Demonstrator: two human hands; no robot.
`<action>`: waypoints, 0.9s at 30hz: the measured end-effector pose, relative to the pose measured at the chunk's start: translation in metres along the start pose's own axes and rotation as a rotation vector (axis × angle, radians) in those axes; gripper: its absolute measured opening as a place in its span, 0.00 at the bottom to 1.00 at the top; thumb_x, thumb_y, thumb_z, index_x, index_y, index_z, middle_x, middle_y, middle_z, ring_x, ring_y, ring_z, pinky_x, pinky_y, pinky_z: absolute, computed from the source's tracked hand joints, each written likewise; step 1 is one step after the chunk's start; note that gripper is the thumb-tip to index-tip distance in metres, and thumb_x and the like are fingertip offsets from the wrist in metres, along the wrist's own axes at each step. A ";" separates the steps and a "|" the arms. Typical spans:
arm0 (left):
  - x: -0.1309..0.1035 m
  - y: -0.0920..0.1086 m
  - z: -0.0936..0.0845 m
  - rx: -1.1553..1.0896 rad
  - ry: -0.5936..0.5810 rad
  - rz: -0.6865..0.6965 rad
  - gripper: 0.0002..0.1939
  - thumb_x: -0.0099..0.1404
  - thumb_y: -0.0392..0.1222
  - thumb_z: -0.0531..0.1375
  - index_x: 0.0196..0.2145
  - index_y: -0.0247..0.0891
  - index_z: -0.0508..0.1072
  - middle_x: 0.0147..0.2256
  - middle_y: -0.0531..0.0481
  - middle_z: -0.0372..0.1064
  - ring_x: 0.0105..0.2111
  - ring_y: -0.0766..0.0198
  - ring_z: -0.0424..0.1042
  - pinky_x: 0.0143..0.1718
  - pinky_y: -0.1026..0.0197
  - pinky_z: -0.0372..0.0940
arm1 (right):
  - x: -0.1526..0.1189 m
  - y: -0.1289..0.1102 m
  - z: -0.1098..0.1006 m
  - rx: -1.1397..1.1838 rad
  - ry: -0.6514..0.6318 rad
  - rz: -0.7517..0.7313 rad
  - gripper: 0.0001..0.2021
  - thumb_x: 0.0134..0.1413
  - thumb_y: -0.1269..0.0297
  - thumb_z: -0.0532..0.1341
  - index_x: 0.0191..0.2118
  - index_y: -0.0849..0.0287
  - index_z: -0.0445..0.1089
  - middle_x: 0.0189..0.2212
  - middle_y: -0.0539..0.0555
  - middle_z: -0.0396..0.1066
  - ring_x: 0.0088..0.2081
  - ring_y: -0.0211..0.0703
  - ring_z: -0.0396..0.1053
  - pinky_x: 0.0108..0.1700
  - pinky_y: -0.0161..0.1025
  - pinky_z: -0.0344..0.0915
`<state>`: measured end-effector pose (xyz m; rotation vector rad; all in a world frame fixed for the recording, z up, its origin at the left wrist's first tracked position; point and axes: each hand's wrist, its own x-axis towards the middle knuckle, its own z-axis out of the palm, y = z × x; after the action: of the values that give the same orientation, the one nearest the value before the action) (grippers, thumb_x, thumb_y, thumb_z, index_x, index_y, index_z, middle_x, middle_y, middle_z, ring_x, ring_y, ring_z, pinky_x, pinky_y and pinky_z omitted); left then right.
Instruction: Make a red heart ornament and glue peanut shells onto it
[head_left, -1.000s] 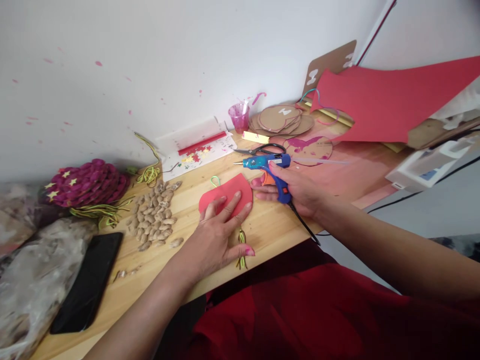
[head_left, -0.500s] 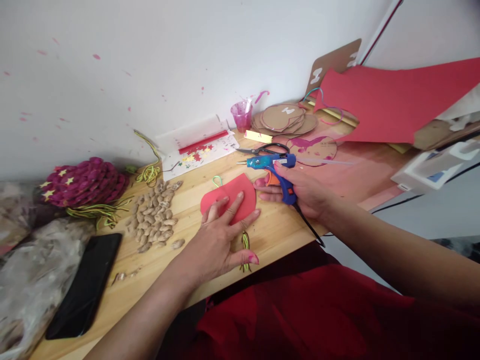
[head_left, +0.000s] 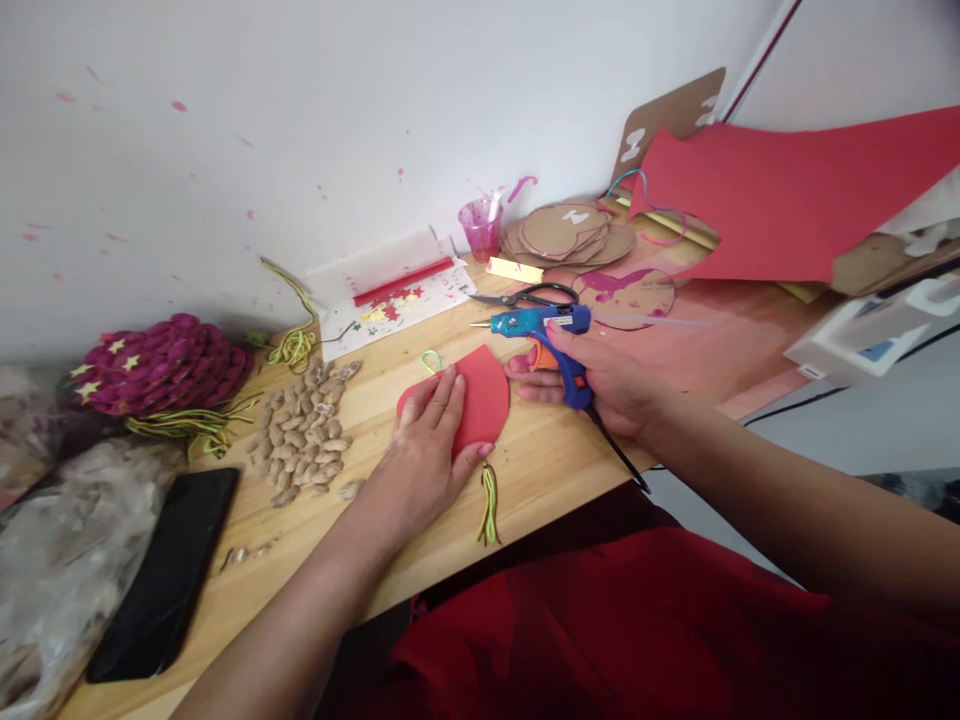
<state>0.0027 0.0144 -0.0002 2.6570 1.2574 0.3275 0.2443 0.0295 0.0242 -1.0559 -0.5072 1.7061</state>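
Observation:
A rounded red paper piece [head_left: 482, 395] lies on the wooden table, with a small green loop [head_left: 430, 361] at its far edge and a yellow-green tassel [head_left: 490, 503] at its near edge. Flat on its left part rests my left hand [head_left: 429, 440], fingers stretched out and thumb at the near edge. Just to the right, my right hand [head_left: 600, 375] grips a blue hot glue gun [head_left: 534, 320] with an orange trigger. Its metal nozzle points left, above the table, and a clear glue stick extends from the back.
Peanuts [head_left: 304, 430] are heaped left of the paper, near a black phone [head_left: 165, 575] and a purple star-trimmed ornament [head_left: 161, 365]. Behind the glue gun lie scissors [head_left: 525, 296], cardboard discs [head_left: 562, 232] and a pink-stained cup [head_left: 480, 228]. Red paper [head_left: 795, 200] is at the right.
My left hand has shifted left across the red paper, its fingers now closer together and its thumb drawn in, uncovering the tassel. My right hand with the glue gun stays nearly still.

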 end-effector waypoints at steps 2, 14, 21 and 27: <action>0.003 0.001 -0.003 0.029 -0.029 -0.009 0.40 0.73 0.58 0.52 0.72 0.29 0.49 0.71 0.32 0.48 0.68 0.39 0.50 0.66 0.35 0.54 | 0.000 0.000 0.001 -0.004 0.000 0.004 0.08 0.70 0.64 0.57 0.48 0.53 0.71 0.38 0.54 0.81 0.38 0.46 0.81 0.44 0.48 0.79; -0.006 0.010 -0.019 -0.117 -0.283 0.146 0.31 0.78 0.48 0.45 0.73 0.45 0.42 0.72 0.46 0.42 0.73 0.50 0.39 0.69 0.32 0.40 | -0.001 0.000 0.003 -0.023 0.013 0.005 0.09 0.70 0.63 0.56 0.48 0.56 0.72 0.36 0.55 0.81 0.38 0.45 0.81 0.45 0.46 0.79; -0.019 0.007 -0.029 -0.394 -0.121 0.172 0.29 0.78 0.43 0.48 0.72 0.54 0.47 0.67 0.50 0.60 0.67 0.58 0.60 0.71 0.39 0.47 | -0.001 -0.001 0.002 -0.020 -0.008 0.002 0.09 0.71 0.63 0.56 0.49 0.54 0.72 0.35 0.54 0.81 0.37 0.45 0.81 0.45 0.47 0.79; -0.006 -0.004 -0.008 -0.102 0.013 -0.007 0.29 0.76 0.46 0.49 0.71 0.37 0.54 0.70 0.40 0.52 0.71 0.48 0.48 0.69 0.38 0.51 | 0.000 0.000 0.002 -0.012 0.013 0.024 0.09 0.71 0.63 0.56 0.46 0.55 0.72 0.34 0.55 0.81 0.38 0.46 0.81 0.46 0.48 0.79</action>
<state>-0.0066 0.0128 0.0053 2.5682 1.2191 0.3970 0.2427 0.0297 0.0255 -1.0846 -0.4985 1.7182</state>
